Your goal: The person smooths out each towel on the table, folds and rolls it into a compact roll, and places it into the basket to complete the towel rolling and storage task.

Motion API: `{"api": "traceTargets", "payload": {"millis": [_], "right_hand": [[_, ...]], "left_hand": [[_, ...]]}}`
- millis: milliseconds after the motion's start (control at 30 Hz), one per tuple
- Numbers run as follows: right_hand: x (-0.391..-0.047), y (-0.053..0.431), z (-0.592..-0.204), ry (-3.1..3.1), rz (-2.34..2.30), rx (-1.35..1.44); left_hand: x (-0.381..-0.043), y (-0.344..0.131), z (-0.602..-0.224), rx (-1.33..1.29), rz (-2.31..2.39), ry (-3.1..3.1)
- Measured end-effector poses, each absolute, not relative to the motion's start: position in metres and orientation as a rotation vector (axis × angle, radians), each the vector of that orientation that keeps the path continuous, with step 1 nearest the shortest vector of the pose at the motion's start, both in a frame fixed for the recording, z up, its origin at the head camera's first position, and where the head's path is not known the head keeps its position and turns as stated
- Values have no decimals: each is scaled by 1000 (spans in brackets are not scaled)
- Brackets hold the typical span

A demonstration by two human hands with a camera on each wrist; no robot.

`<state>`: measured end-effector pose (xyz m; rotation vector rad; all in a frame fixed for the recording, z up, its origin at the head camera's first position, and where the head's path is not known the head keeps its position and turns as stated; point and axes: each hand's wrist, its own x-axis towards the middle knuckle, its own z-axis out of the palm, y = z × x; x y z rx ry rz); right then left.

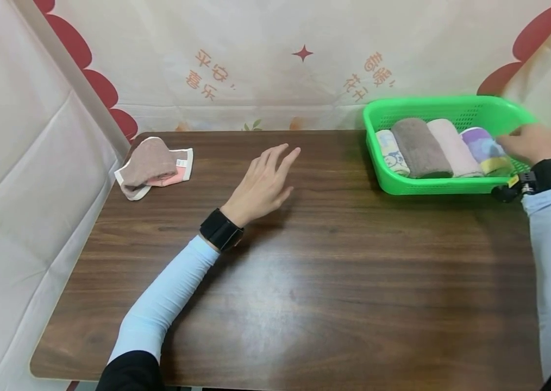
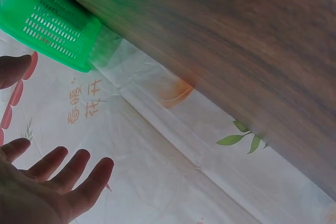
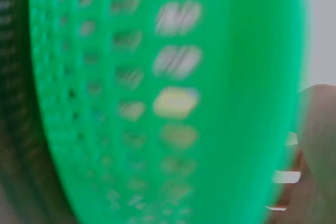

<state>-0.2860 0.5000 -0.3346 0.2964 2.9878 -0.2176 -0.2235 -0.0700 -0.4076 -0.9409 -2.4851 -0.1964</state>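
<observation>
My right hand [image 1: 538, 144] is over the right end of a green basket [image 1: 444, 187], its thumb next to a rolled purple, blue and yellow towel [image 1: 486, 150]. The basket wall [image 3: 247, 77] hides most of the fingers in the right wrist view, so whether they hold that towel cannot be told. Left of it in the basket lie a pink roll [image 1: 453, 147], a thick grey-brown roll [image 1: 421, 147] and a small pale patterned roll [image 1: 391, 152]. Above the middle of the table, my left hand [image 1: 263, 184] hovers with fingers spread and holds nothing.
A crumpled brown and pink cloth with white edging [image 1: 150, 165] lies at the table's back left. The wooden table [image 1: 354, 282] meets a pale printed curtain [image 1: 265, 65] along its back edge. The basket stands at the back right.
</observation>
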Motion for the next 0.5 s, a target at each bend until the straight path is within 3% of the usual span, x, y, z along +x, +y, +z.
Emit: {"api": "traceTargets", "payload": {"millis": [233, 500], "right_hand": [[-267, 405, -314, 3248, -437, -53], [-223, 272, -331, 3340, -655, -693]], "left_hand": [[-224, -73, -408, -915, -186, -2507], [-225, -74, -405, -896, -185, -2449]]}}
